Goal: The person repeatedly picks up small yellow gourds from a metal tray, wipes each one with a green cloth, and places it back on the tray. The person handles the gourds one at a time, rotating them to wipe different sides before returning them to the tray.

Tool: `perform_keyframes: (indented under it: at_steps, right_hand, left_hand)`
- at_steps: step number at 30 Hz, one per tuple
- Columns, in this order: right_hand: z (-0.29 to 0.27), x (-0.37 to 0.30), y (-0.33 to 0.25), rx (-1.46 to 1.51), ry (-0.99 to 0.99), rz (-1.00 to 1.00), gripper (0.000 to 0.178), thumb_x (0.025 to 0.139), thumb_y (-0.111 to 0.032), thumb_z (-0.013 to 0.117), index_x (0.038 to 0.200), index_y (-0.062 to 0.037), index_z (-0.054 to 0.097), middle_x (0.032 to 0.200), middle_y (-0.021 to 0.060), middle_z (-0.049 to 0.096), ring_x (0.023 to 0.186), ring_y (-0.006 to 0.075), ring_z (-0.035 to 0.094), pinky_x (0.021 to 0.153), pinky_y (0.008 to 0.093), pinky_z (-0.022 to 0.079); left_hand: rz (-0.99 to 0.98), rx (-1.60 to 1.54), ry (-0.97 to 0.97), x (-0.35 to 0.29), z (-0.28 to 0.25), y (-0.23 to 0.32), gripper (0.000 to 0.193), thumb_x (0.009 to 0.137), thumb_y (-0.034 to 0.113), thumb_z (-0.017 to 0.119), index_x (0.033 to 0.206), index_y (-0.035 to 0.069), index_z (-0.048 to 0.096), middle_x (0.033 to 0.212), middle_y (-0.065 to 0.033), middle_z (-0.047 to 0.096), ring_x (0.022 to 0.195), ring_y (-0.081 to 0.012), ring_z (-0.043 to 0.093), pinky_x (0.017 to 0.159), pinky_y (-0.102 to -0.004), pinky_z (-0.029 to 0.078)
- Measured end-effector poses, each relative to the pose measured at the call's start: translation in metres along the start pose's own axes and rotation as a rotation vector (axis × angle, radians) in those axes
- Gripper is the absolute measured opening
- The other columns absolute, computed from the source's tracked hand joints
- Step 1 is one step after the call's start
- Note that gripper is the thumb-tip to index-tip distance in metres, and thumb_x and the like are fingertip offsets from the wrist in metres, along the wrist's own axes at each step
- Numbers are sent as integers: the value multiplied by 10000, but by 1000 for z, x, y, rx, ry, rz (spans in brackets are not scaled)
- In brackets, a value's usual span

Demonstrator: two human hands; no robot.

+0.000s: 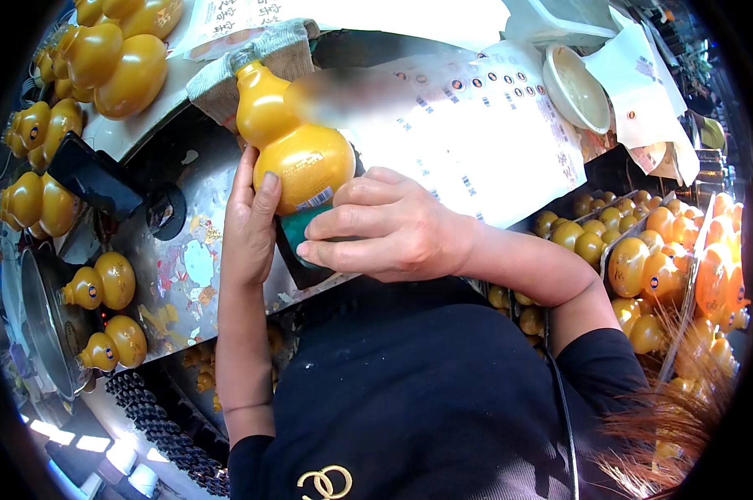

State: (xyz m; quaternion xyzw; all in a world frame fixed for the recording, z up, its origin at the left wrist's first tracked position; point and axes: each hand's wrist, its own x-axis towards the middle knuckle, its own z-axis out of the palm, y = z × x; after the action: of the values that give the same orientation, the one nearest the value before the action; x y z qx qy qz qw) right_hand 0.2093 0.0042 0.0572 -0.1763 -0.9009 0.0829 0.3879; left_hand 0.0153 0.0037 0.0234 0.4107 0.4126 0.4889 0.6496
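Observation:
A yellow gourd-shaped bottle [305, 167] lies tilted in front of me, its clear neck toward the far left on a grey folded cloth [264, 67]. My left hand [251, 221] grips its lower bulb from the left, thumb on the near face. A small white barcode label [316, 198] shows near the bottle's base. My right hand [405, 229] is closed by the base, fingers bent and their tips together beside the label; what they pinch, if anything, is hidden. Under the base sits a green piece [301, 233] on a dark support [310, 277].
White label sheets [476, 150] cover the bench behind my right hand. A white bowl [578, 90] stands at the far right. More gourd-shaped bottles [110, 67] line the left side, near a black stand-mounted device [97, 177]. Crates of yellow gourd bottles [635, 262] stand at right.

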Motion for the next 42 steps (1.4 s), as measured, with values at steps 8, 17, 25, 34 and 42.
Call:
perform_keyframes:
  at_steps: [8,17,25,34,42]
  right_hand:
    - [26,18,-21,-109,90,125,137,713,-95,603,837,-59,559,852,38,526,774,176,541,685,292,455]
    - [24,-4,-12,270,392,729,225,804,-97,689,973,-43,550,851,127,575,746,258,615,673,333,504]
    - [8,-24,3,-186,279,89,171,739,-81,712,849,-147,598,995,11,637,855,148,568,753,272,414]
    - [17,-56,1,324,95,330,150,782,-103,646,913,-126,576,954,-11,592,904,157,568,781,277,405]
    - [-60,-46,62,859,491,1201,284,933,-292,546,832,-38,624,734,-1,567,690,82,528,672,239,437]
  left_hand:
    - [-83,-74,17,-2,2,11,560,1019,307,378,1463,-3,231,1377,-154,447,1238,-227,490,1044,-345,385]
    - [-86,-136,101,2,-7,-1,507,1035,289,334,1446,-4,290,1409,-141,426,1300,-227,425,1101,-373,314]
    - [-76,-138,123,3,-8,-6,481,1038,279,330,1428,-2,330,1409,-116,432,1306,-215,414,1106,-369,301]
    - [-40,-87,157,1,-15,-12,476,1043,276,298,1467,60,284,1449,-88,377,1322,-208,392,1094,-376,314]
    - [205,544,121,-8,2,-20,1155,651,95,827,1519,104,65,1442,-110,314,1263,-245,414,1073,-361,313]
